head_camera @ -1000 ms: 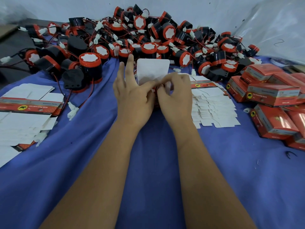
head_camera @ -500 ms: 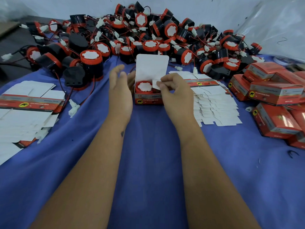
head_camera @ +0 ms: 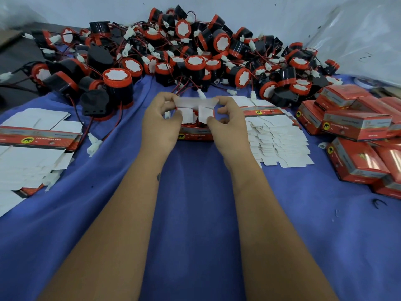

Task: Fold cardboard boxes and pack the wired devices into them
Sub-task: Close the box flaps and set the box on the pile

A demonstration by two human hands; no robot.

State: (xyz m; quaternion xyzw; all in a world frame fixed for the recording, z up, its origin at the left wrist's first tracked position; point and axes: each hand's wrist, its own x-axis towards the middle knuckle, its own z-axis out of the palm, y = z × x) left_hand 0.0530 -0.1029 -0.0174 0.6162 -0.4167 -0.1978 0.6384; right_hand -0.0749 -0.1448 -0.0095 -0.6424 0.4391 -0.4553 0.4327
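Box (head_camera: pixel 196 135) straight ahead, dead centre between both hands, standing on the surface (head_camera: pixel 195 213) with its printed front face toward the body; long axis running left to right, so each hand takes one end. Left hand (head_camera: pixel 160 122) curled at the left end, thumb and fingers pinching the left side flap (head_camera: pixel 187 115) and the left corner of the lid (head_camera: pixel 197 103); right hand (head_camera: pixel 230 124) curled likewise at the right end, pinching the right side flap (head_camera: pixel 205 114) and the lid's right corner. Both equally near; neither free. Lid tipped forward over the opening, blurred, not yet tucked; side flaps folded inward, nearly meeting at the middle. A red rim just visible between the flaps, probably a device already inside, though mostly hidden.

Likely next: press the lid down toward the body and slip its tongue behind the front wall; so the relation that counts is lid above and behind flaps, front edge nearest the wrists.

Room: open blue cloth toward the body, plenty for drawing the box back; just behind, the pile of devices (head_camera: pixel 195 51) with loose wires and a white plug (head_camera: pixel 201 94) close to the lid's far edge, a possible snag; flat blanks (head_camera: pixel 280 140) just right of the right hand; more blanks (head_camera: pixel 32 148) well left; packed boxes (head_camera: pixel 355 124) far right.
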